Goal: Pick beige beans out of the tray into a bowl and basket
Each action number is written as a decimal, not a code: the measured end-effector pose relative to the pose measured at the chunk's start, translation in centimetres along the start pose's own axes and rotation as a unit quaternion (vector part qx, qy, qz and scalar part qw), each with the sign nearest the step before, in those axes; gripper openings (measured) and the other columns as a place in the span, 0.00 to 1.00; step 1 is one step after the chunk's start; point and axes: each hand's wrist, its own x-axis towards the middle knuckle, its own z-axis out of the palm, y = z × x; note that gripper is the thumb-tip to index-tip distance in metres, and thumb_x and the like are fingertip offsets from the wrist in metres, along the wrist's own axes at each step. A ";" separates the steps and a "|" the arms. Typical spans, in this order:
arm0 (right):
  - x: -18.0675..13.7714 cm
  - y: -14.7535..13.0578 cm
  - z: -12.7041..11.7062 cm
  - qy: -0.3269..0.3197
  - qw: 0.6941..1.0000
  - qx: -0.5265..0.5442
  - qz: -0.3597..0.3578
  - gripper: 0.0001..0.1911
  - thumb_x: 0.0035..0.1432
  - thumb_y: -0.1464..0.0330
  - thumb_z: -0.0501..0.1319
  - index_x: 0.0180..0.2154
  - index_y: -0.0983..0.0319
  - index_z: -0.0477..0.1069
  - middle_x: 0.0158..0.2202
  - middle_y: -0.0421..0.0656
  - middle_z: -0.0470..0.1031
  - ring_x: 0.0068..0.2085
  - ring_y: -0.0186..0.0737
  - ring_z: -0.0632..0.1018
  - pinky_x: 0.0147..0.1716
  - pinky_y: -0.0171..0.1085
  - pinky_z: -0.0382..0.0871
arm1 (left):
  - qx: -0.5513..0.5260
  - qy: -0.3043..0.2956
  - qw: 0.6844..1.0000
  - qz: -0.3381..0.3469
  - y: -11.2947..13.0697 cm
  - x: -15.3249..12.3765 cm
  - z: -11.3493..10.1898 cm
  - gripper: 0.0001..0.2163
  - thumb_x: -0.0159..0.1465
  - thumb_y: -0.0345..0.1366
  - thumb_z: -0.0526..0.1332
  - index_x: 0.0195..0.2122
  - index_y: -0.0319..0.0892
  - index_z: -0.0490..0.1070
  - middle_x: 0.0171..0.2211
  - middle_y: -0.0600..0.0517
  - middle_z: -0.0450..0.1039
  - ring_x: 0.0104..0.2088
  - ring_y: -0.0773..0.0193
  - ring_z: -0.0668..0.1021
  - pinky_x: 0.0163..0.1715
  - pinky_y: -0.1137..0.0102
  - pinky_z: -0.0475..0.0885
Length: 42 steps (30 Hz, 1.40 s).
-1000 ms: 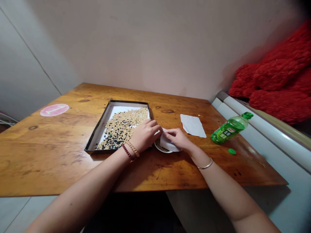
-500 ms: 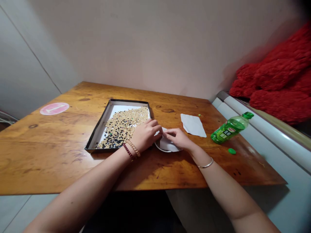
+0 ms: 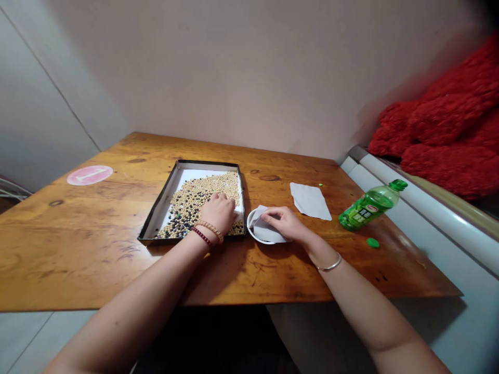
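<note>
White paper (image 3: 265, 232) under R hand (image 3: 284, 222), L hand (image 3: 219, 213) down in beans.
R hand narrow, pinching paper in small white dish (image 3: 251, 228); L hand cupped over tan & black beans (image 3: 198, 205), can't tell if holding any. Black metal tray (image 3: 206, 164) w/ beans just beside dish on wood worktop (image 3: 78, 249); green bottle (image 3: 370, 206), loose green cap (image 3: 373, 242) further R.

far wall: pale beige plaster (image 3: 249, 78) | left wall: grey-white, seamed (image 3: 47, 119) | centre: orange-brown varnished wooden table (image 3: 78, 259) | near left: pale tiled floor (image 3: 23, 343) | right: white round-edged appliance (image 3: 429, 213), shaggy red fabric heap (image 3: 448, 124) | light: soft, indoor
</note>
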 end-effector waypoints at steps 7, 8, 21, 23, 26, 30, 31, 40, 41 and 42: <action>-0.1 0.4 0.6 0.067 0.998 -0.019 0.003 0.13 0.45 0.60 0.69 0.23 0.64 0.74 0.29 0.43 0.77 0.32 0.39 0.75 0.33 0.35 0.65 | 0.003 -0.036 0.999 0.038 0.3 0.3 0.1 0.12 0.64 0.38 0.55 0.34 0.37 0.75 0.36 0.41 0.72 0.39 0.53 0.72 0.36 0.64 0.67; 0.0 0.5 0.6 0.073 0.997 -0.014 0.002 0.13 0.44 0.60 0.69 0.23 0.64 0.74 0.28 0.43 0.77 0.32 0.39 0.75 0.33 0.35 0.66 | -0.001 -0.039 0.999 0.036 0.3 0.3 0.1 0.12 0.64 0.37 0.55 0.34 0.37 0.76 0.36 0.41 0.72 0.40 0.52 0.72 0.36 0.64 0.67; 0.1 0.4 0.3 0.038 0.999 -0.006 0.027 0.13 0.52 0.61 0.64 0.34 0.63 0.79 0.36 0.47 0.81 0.37 0.44 0.78 0.38 0.38 0.68 | -0.001 -0.030 0.999 0.036 0.2 0.2 0.5 0.12 0.65 0.32 0.52 0.35 0.36 0.74 0.37 0.40 0.72 0.41 0.51 0.71 0.34 0.63 0.67; 0.1 0.2 0.3 0.038 0.999 0.002 0.027 0.13 0.52 0.60 0.64 0.35 0.63 0.79 0.36 0.46 0.81 0.38 0.43 0.78 0.39 0.38 0.68 | -0.023 0.013 0.999 0.029 0.3 0.2 0.3 0.11 0.65 0.33 0.52 0.35 0.37 0.74 0.36 0.41 0.71 0.41 0.52 0.71 0.35 0.63 0.67; 0.2 -0.1 0.3 0.038 0.999 0.018 0.021 0.15 0.54 0.58 0.62 0.34 0.63 0.78 0.36 0.46 0.80 0.38 0.42 0.78 0.40 0.38 0.68 | -0.110 0.110 0.987 0.039 0.8 0.3 -0.6 0.10 0.67 0.36 0.52 0.37 0.39 0.71 0.38 0.45 0.71 0.41 0.56 0.70 0.39 0.64 0.67; 0.4 -0.3 0.2 0.065 0.996 0.056 0.029 0.18 0.53 0.55 0.61 0.32 0.64 0.77 0.34 0.46 0.80 0.37 0.43 0.78 0.39 0.39 0.69 | -0.263 0.165 0.940 0.139 1.6 0.2 -1.8 0.08 0.67 0.37 0.53 0.38 0.41 0.68 0.37 0.51 0.71 0.39 0.64 0.71 0.41 0.69 0.67; 0.4 -0.3 0.1 0.072 0.994 0.071 0.034 0.18 0.53 0.55 0.62 0.33 0.64 0.77 0.34 0.46 0.80 0.37 0.43 0.78 0.39 0.38 0.69 | -0.279 0.160 0.933 0.160 1.7 0.2 -1.9 0.07 0.67 0.37 0.53 0.38 0.41 0.68 0.37 0.51 0.71 0.39 0.65 0.71 0.40 0.70 0.67; 0.2 -0.5 0.0 0.086 0.985 0.137 0.060 0.20 0.50 0.52 0.63 0.33 0.63 0.77 0.32 0.44 0.78 0.34 0.40 0.75 0.34 0.36 0.67 | -0.158 0.142 0.950 0.229 2.4 -0.2 -0.9 0.09 0.67 0.37 0.53 0.38 0.39 0.69 0.40 0.47 0.69 0.42 0.62 0.70 0.39 0.68 0.69; 0.2 -0.5 0.0 0.072 0.989 0.120 0.052 0.21 0.52 0.52 0.61 0.32 0.63 0.77 0.31 0.43 0.78 0.32 0.39 0.74 0.33 0.36 0.66 | -0.145 0.147 0.950 0.235 2.4 -0.2 -1.0 0.08 0.67 0.36 0.53 0.39 0.40 0.69 0.41 0.47 0.68 0.42 0.62 0.69 0.39 0.68 0.69; 0.2 -0.5 0.0 0.055 0.992 0.101 0.046 0.22 0.53 0.51 0.59 0.31 0.64 0.76 0.29 0.42 0.77 0.31 0.38 0.73 0.31 0.35 0.65 | -0.131 0.154 0.950 0.237 2.4 -0.3 -1.0 0.08 0.67 0.36 0.53 0.40 0.40 0.69 0.43 0.47 0.68 0.43 0.61 0.69 0.39 0.68 0.68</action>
